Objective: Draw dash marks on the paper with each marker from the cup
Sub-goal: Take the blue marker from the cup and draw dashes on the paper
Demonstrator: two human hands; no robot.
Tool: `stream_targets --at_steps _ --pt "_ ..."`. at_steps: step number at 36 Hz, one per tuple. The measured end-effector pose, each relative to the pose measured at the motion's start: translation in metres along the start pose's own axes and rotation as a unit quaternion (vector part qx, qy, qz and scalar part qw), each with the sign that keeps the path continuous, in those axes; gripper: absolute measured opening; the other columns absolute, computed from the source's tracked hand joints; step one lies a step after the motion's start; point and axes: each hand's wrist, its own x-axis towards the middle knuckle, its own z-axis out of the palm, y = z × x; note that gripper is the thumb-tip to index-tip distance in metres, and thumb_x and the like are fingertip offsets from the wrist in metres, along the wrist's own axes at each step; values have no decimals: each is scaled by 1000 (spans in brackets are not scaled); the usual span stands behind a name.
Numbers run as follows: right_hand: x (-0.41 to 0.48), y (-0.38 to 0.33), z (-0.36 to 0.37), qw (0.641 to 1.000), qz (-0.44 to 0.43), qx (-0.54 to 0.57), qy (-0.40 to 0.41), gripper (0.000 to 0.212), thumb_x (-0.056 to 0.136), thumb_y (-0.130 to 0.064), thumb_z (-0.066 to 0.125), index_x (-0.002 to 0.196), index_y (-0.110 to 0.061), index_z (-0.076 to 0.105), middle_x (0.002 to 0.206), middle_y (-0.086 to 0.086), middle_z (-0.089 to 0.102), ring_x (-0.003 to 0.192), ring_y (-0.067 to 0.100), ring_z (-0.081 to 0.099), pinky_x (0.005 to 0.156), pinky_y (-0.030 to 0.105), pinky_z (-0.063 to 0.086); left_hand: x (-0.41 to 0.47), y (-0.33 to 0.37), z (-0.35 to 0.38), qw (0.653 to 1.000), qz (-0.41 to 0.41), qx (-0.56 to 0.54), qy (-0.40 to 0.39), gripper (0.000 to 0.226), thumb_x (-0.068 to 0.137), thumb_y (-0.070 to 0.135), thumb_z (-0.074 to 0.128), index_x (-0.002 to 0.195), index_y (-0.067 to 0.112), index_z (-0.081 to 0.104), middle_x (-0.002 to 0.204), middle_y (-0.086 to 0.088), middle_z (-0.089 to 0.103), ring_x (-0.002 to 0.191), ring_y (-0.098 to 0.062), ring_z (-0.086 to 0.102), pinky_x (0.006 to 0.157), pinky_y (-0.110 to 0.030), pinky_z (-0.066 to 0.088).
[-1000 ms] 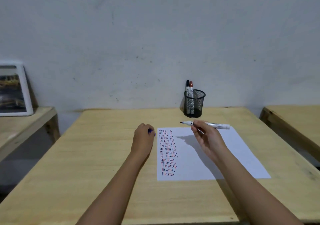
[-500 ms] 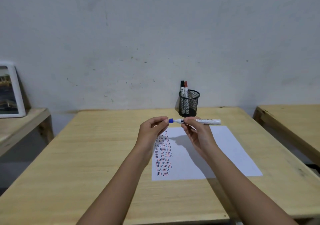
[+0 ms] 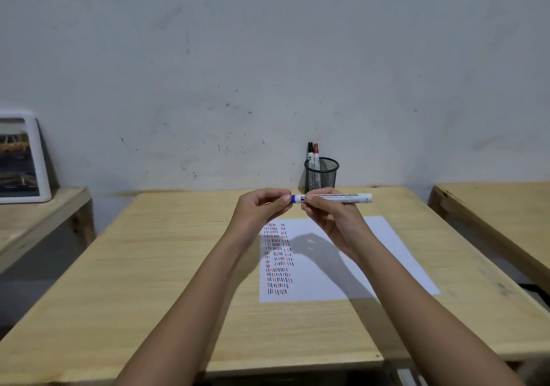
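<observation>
I hold a white marker with a blue cap level above the far part of the table. My right hand grips its barrel. The fingertips of my left hand pinch the blue cap at its left end. Below them lies a white paper with columns of blue, red and black dashes along its left side. A black mesh cup stands at the back against the wall and holds a black-capped marker and a red-capped marker.
The wooden table carries the paper and cup. A second wooden table stands to the right and a lower bench to the left, with a white-framed picture leaning on the wall.
My left hand rose from the table beside the paper and brought the blue cap onto the marker's tip. Both hands now hold the capped marker higher, in front of the cup.
</observation>
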Motion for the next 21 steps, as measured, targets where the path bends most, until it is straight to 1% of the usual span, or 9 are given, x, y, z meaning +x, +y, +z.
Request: stream_targets --at_steps 3,5,7,9,12,14,16,18,21 --pt "-5 -4 0 1000 -6 6 10 10 80 0 65 78 -10 67 69 4 70 66 12 68 61 15 54 -3 7 2 1000 7 -9 18 19 82 -2 65 101 -6 67 84 -10 71 71 -11 71 72 -15 56" --pt "-8 -7 -2 999 -10 30 30 10 78 -3 67 75 -12 71 69 5 67 66 12 67 60 16 54 -5 11 2 999 13 -22 37 19 81 -3 65 99 -8 66 81 -10 71 69 -12 71 70 -15 56" --pt "-12 -10 -7 998 -8 46 45 12 76 -4 68 72 -13 74 69 4 68 67 11 67 60 16 54 -7 14 0 998 19 -28 51 14 81 -2 66 95 -4 68 82 -11 71 70 -13 71 71 -16 57" --pt "-16 -11 -14 999 -4 27 46 14 76 -2 68 72 -13 74 69 3 70 67 12 68 61 16 54 -8 17 -2 997 22 -31 61 16 80 -2 67 96 -4 68 83 -12 71 72 -15 71 73 -18 57" --pt "-23 -11 -24 998 -3 -68 16 15 78 2 65 75 -11 72 68 2 71 69 14 69 64 18 55 -8 21 0 997 24 -28 64 16 79 -3 67 96 -4 67 81 -11 71 72 -16 70 75 -18 58" --pt "-25 -12 -28 988 -7 -157 -2 14 77 4 67 79 -10 69 69 1 71 70 17 69 67 21 55 -6 22 5 998 28 -9 61 15 79 -3 67 95 -3 67 82 -13 70 73 -16 69 74 -18 58" --pt "-25 -15 -30 965 -17 -262 -14 15 75 2 70 83 -11 68 73 1 70 71 19 69 68 24 54 -1 23 11 998 34 25 53 15 79 -3 68 94 -2 68 85 -16 67 73 -15 69 71 -16 57" --pt "-22 -19 -29 937 -21 -347 -26 18 74 -2 72 87 -14 68 78 1 68 73 19 68 66 25 50 6 25 18 997 44 58 40 16 79 -3 68 95 -3 67 87 -18 63 67 -10 68 67 -13 55" --pt "-11 -25 -27 912 -26 -407 -37 20 76 -6 72 93 -12 67 81 2 64 75 19 70 67 25 51 21 26 28 992 58 110 14 18 80 -1 68 97 -4 67 89 -20 60 69 -13 66 68 -13 55"
